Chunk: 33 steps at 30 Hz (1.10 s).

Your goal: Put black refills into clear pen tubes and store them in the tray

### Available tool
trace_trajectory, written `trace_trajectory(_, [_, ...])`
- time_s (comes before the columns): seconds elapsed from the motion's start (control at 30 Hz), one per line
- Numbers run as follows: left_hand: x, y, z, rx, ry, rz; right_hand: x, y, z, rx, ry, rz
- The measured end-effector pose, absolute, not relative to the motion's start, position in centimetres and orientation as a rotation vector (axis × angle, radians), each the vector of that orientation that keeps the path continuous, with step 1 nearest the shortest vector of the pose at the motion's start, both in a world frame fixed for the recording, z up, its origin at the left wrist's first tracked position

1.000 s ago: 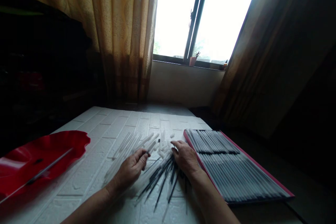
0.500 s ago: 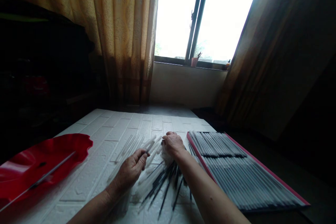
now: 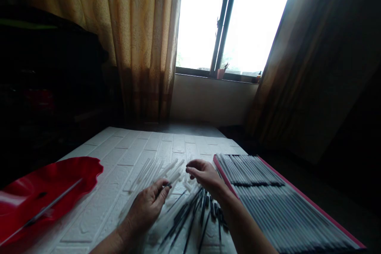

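My left hand (image 3: 148, 205), low and left of centre, is closed on a thin pen-like stick whose pale end points up and to the right. To its right, my right hand (image 3: 205, 174) has thumb and fingertips curled close together; anything between them is too small to make out. Clear plastic tubes (image 3: 147, 172) lie loose on the white brick-patterned table (image 3: 86, 202) beyond my left hand. Between my forearms, thin black sticks (image 3: 184, 220) fan out toward me. A red-edged tray (image 3: 222, 168) at the right holds two rows of capped sticks.
A red wavy-edged dish (image 3: 86, 168) stands at the left with a long thin rod (image 3: 53, 202) across it. Behind the table are patterned curtains (image 3: 143, 39) and a bright window (image 3: 202, 16). A small cup (image 3: 220, 73) stands on the sill.
My right hand has moved slightly right and down, away from the tubes, and more dark stick ends show beside its forearm. My left hand still holds its stick. The view has shifted slightly.
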<state>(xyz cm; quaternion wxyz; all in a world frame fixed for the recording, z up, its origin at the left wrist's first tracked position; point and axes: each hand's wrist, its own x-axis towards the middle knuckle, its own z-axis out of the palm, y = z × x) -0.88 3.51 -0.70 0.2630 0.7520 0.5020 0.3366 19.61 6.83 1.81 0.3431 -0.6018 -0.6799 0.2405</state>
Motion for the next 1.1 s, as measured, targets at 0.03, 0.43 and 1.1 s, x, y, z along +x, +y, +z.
trace_trajectory(0.03, [-0.9,3.4,-0.6,2.053,1.372,0.899,19.9,6.1,1.7,-1.482,-1.704,0.749])
trace_trajectory(0.43, [-0.7,2.9,-1.0,2.203,1.377,0.848,19.2,4.6,0.4,-1.031,-1.244,1.293])
trace_trajectory(1.1, [-1.2,2.9,-0.4,2.243,1.380,0.856,20.0,4.5,-0.7,-1.002,-1.560,1.043])
